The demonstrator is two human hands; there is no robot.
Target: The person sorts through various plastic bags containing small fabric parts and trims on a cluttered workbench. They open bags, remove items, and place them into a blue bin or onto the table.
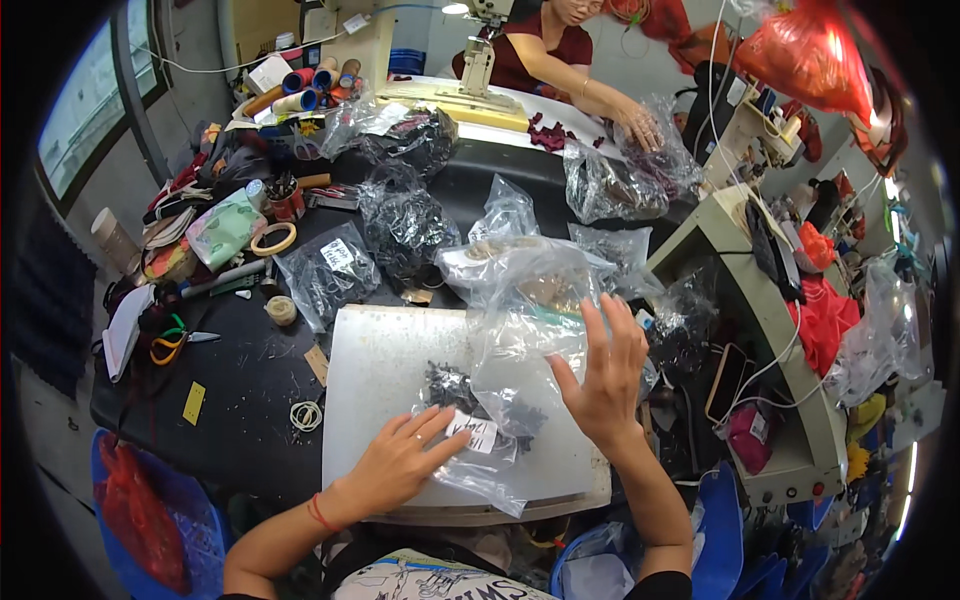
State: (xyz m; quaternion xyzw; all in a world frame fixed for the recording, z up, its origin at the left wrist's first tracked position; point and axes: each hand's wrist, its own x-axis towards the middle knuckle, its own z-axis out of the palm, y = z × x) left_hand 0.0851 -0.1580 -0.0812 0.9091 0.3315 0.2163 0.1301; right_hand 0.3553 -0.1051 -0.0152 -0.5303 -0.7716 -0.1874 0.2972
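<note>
On a pale board (385, 355) in front of me lies a clear plastic bag (485, 480) with a white paper label (472, 432) and small dark pieces (450, 385) at it. My left hand (400, 455) rests with outstretched fingers on the bag's left side, fingertips at the label. My right hand (608, 375) is raised at the board's right edge, its fingers apart and nothing visibly gripped. Beside it a large clear plastic bag (525, 350) spreads over the board's upper right. Whether the right thumb touches that bag, I cannot tell.
Orange-handled scissors (170, 343), a tape roll (272, 238) and a coil of white cord (305, 416) lie left. Filled clear bags (405, 225) crowd the far side. Across the table, a person's hand (640, 125) touches a bag beside a sewing machine (480, 65). A phone (726, 382) stands right.
</note>
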